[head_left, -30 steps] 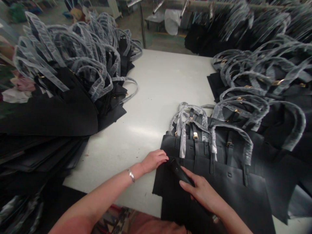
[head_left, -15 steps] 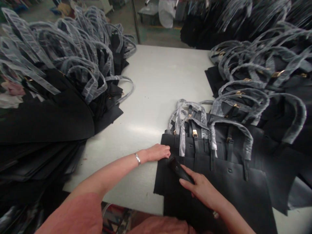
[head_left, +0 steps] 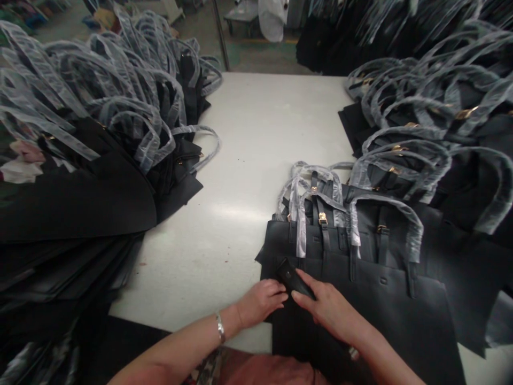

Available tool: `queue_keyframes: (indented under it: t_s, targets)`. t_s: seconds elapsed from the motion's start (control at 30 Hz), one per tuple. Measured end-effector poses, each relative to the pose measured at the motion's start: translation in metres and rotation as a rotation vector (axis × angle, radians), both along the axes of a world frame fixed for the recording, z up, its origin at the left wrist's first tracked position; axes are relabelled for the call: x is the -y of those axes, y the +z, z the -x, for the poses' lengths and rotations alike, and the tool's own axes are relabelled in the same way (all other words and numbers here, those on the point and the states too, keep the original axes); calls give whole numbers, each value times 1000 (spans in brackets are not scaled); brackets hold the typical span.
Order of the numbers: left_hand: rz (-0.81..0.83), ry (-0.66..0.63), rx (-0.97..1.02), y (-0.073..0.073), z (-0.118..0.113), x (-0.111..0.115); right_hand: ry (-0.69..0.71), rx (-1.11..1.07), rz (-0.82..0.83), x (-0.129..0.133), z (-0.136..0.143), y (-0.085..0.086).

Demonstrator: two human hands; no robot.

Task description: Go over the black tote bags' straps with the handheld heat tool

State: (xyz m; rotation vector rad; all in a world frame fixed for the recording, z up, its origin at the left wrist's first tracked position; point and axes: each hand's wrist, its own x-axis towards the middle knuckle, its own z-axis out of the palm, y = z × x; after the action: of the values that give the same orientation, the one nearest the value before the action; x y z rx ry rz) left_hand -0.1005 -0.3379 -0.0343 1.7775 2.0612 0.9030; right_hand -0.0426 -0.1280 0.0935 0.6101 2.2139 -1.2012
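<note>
My right hand (head_left: 331, 310) is wrapped around a long black object (head_left: 294, 278) whose flat end points up and left. A small metallic bit shows at its lower end; its exact kind is unclear. Under it lies a flat black handbag (head_left: 385, 321) with plastic-wrapped handles (head_left: 387, 200) and slim buckle straps. My left hand (head_left: 262, 302), with a silver bracelet at the wrist, is at the bag's left edge. Its fingers are curled together on the edge, close to the black object, and the fingertips are partly hidden.
A tall heap of black bags (head_left: 80, 198) with wrapped handles stands on the left. More bags (head_left: 460, 117) overlap along the right side. Between them runs the white tabletop (head_left: 240, 133). A trolley (head_left: 242, 18) stands on the floor beyond.
My left hand has moved down along the bag's left edge, toward me. A black corner at that edge now sticks out to the left. My right hand has barely moved.
</note>
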Motion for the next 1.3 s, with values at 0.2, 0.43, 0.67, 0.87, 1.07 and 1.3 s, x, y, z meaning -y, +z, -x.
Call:
queue_keyframes:
  t_s: [0.2, 0.43, 0.67, 0.87, 1.07, 1.3]
  targets:
    - [24, 72, -19, -6, -11, -6, 59, -4, -41, 13, 23, -3]
    - [45, 74, -45, -3, -10, -5, 96, 39, -22, 12, 18, 2]
    - [38, 96, -67, -1, -11, -6, 103, 37, -11, 13, 20, 2]
    - [14, 97, -62, -4, -12, -5, 91, -18, -54, 24, 25, -1]
    - [49, 192, -29, 11, -23, -14, -50, -269, 21, 13, 6, 27]
    - [278, 467, 230, 47, -30, -103, -441, -151, -48, -42, -113, 27]
